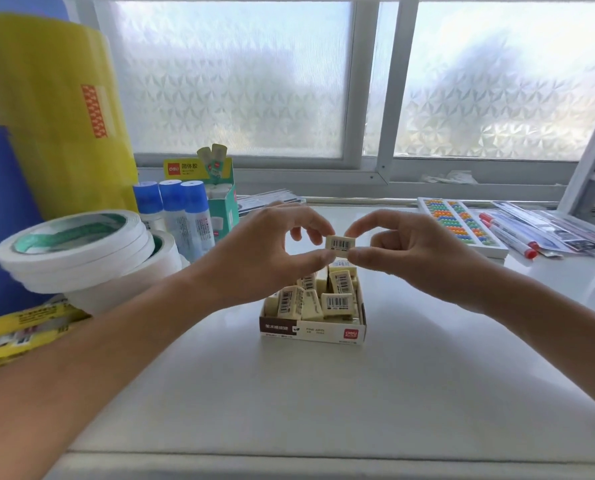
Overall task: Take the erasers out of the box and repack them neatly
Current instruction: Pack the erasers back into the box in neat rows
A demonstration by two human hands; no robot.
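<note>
A small open cardboard box with a brown and white front stands at the middle of the white table. Several cream erasers with barcode labels lie jumbled inside it, some upright, some tilted. Above the box's far end I hold one cream eraser, barcode facing me. My left hand pinches its left end between thumb and fingers. My right hand pinches its right end the same way.
Stacked white tape rolls and blue-capped glue bottles stand at the left, with a green glue-stick box behind. Yellow and blue rolls rise at far left. An abacus and markers lie at the right.
</note>
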